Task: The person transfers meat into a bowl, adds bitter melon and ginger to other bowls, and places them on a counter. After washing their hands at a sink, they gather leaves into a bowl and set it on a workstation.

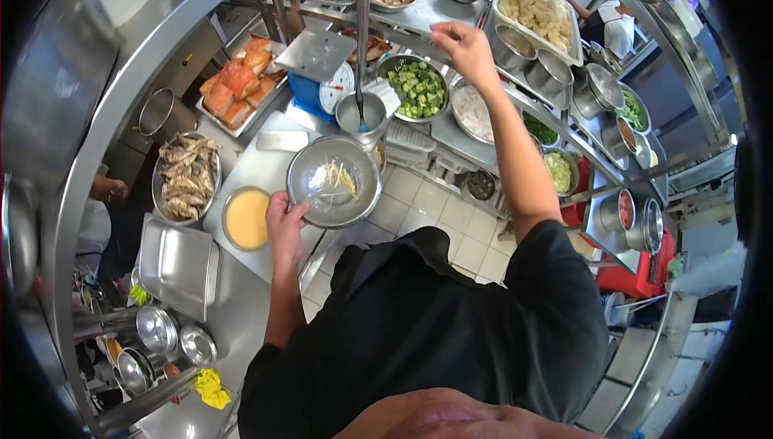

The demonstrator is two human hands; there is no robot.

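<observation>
Landmark: steel bowl (pixel 334 181), held at the counter's edge, shallow, with a few pale yellow shreds inside

1. Steel counter (pixel 241 310) – runs under and behind the bowl; carries most of what follows
2. White cutting board (pixel 262 169) – directly under the bowl's far-left side, likely the working surface
3. Tray of orange fried pieces (pixel 241 85) – beyond the bowl, up-left
4. Round tray of small fried fish (pixel 187 177) – left of the bowl, past the board
5. Bowl of green vegetable chunks (pixel 419 89) – beyond the bowl, up-right, just below the raised hand
6. Empty steel pan (pixel 179 266) – left and nearer than the bowl
7. Dish of yellow-orange sauce (pixel 247 218) – just left of the bowl, touching the wrist's side
8. Steel cup with ladle handle (pixel 360 113) – immediately beyond the bowl; the upright handle stands between bowl and green chunks and could hinder a straight reach
9. Right hand (pixel 463 45) – well beyond the bowl, raised over the ingredient containers, fingers bunched downward; whether it pinches anything cannot be told
10. Left hand (pixel 286 218) – at the bowl's near-left rim, fingers curled closed on the edge, apparently steadying it to receive ingredients
</observation>
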